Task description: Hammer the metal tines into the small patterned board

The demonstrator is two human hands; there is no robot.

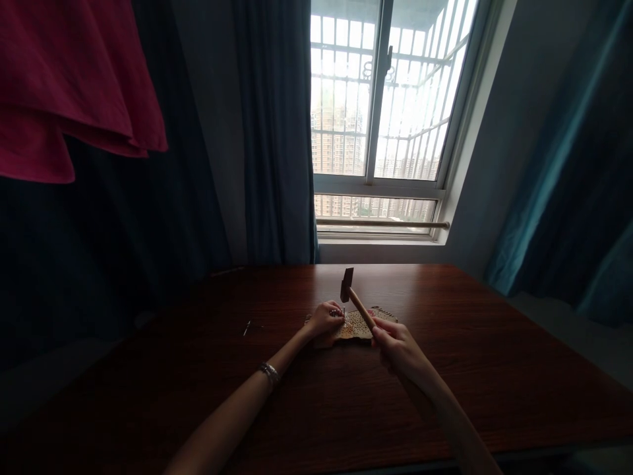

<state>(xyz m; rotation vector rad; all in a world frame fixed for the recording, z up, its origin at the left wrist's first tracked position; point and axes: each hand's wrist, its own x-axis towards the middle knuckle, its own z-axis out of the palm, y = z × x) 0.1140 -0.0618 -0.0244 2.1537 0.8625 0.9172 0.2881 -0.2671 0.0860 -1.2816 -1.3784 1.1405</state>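
My right hand [398,346] is wrapped round the wooden handle of a hammer [362,309], its dark head raised above the table. My left hand [326,318] rests at the left part of a pale, flat piece dotted with dark spots or holes [357,323], with an uneven edge. Between the left fingertips a thin, upright metal rod [344,310] pokes up; its lower end is hidden, so its exact kind is unclear. The hammer head hangs just above and behind that rod, apart from it.
A dark reddish-brown wooden table [297,409] spreads under both arms. On its left lies a small thin metal piece [246,328]. A barred window [378,119], blue curtains [277,132] and a hanging pink cloth [74,79] stand around it.
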